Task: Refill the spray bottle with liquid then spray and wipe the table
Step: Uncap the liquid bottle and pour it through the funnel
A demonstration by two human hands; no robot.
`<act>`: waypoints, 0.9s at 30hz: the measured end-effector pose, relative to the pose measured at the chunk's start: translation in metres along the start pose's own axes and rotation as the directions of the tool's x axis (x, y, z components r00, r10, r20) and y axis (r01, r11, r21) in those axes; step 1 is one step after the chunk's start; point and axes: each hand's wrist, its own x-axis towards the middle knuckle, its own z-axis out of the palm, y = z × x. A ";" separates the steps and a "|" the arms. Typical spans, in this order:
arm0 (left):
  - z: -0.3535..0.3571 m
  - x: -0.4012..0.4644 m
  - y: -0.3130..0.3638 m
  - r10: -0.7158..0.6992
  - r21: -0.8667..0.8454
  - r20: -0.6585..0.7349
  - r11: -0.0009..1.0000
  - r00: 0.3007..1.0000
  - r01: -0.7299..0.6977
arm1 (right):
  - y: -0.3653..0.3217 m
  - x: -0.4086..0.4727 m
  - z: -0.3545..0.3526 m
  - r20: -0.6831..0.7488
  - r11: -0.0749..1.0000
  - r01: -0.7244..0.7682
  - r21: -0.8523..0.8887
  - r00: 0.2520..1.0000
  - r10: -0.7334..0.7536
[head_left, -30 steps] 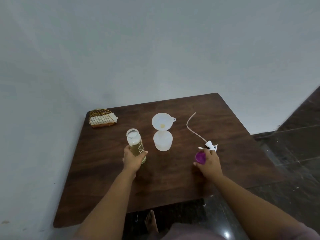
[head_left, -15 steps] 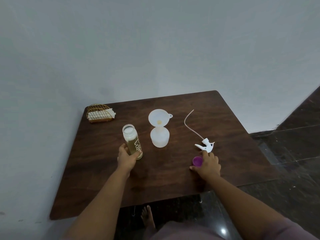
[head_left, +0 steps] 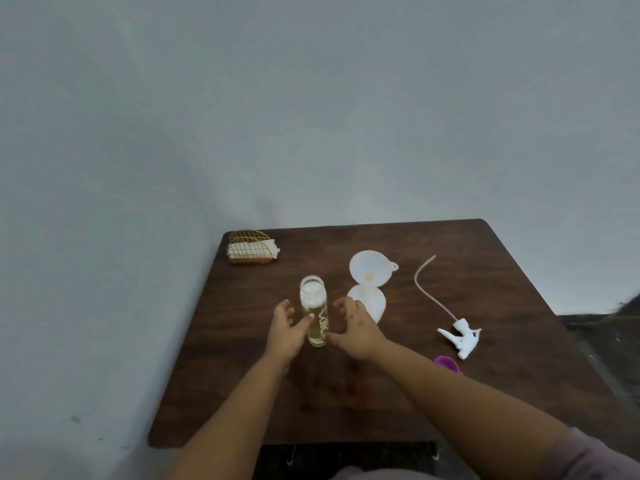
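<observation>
Since a moment ago the right hand (head_left: 356, 332) has left the purple cap (head_left: 446, 364) lying at the lower right of the surface (head_left: 519, 289) and come across to the clear bottle (head_left: 316, 313) at the centre of the frame, where the left hand (head_left: 287, 332) already is. Left grip: fingers curled loosely beside the bottle, thumb resting on the glass, so it steadies more than clasps. Right grip: open, fingers spread just beside the bottle's other flank, not plainly touching.

That bottle stands upright and uncapped, pale yellow liquid filling its lower part, white script down its side, a white-looking band near the mouth. It looks rigid and smooth, likely slick if wet, and bottom-heavy with liquid; I would take it round the middle, below the neck, and tip slowly.

Just right of it sits the translucent white spray bottle (head_left: 372, 304) with a white funnel (head_left: 369, 270) seated in its mouth. It looks light and easily toppled. The trigger head (head_left: 462, 336) with its long dip tube lies well apart at the right. A wire napkin holder (head_left: 251, 247) sits upper left.
</observation>
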 end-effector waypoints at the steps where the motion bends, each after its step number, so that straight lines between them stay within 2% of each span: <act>1: -0.002 0.003 0.004 0.008 0.000 0.013 1.000 1.000 -0.008 | -0.009 0.010 0.001 0.011 1.000 0.002 0.002 1.000 -0.002; 6: -0.004 0.017 0.016 0.051 0.074 0.140 0.995 0.989 -0.062 | -0.030 0.047 0.011 0.065 1.000 0.026 -0.010 0.998 -0.025; 10: -0.013 0.025 0.020 0.037 0.104 0.205 0.993 0.978 -0.059 | -0.031 0.056 0.023 -0.008 0.999 0.032 0.022 0.999 -0.032; 14: -0.020 0.034 0.019 0.142 0.139 0.264 0.973 0.954 -0.183 | -0.032 0.056 0.030 -0.097 0.993 -0.039 0.113 0.994 0.050; 16: -0.026 0.036 0.019 0.174 0.136 0.295 0.966 0.940 -0.221 | -0.034 0.056 0.033 -0.122 0.998 -0.038 0.056 0.992 0.045; 19: -0.040 0.039 0.030 0.127 0.079 0.465 0.980 0.876 -0.184 | -0.034 0.049 0.030 -0.145 0.997 -0.030 0.072 0.989 0.041; 22: -0.047 0.048 0.044 0.100 0.143 0.596 0.963 0.797 -0.228 | -0.032 0.033 0.024 -0.149 0.982 -0.018 0.190 0.988 0.047; 25: -0.036 0.051 0.063 0.102 0.140 0.596 0.963 0.797 -0.229 | -0.020 0.017 0.024 -0.219 0.973 -0.035 0.228 0.972 0.086; 27: -0.019 0.049 0.075 0.113 0.118 0.534 0.972 0.838 -0.206 | -0.010 0.008 0.023 -0.292 0.961 -0.084 0.263 0.942 0.162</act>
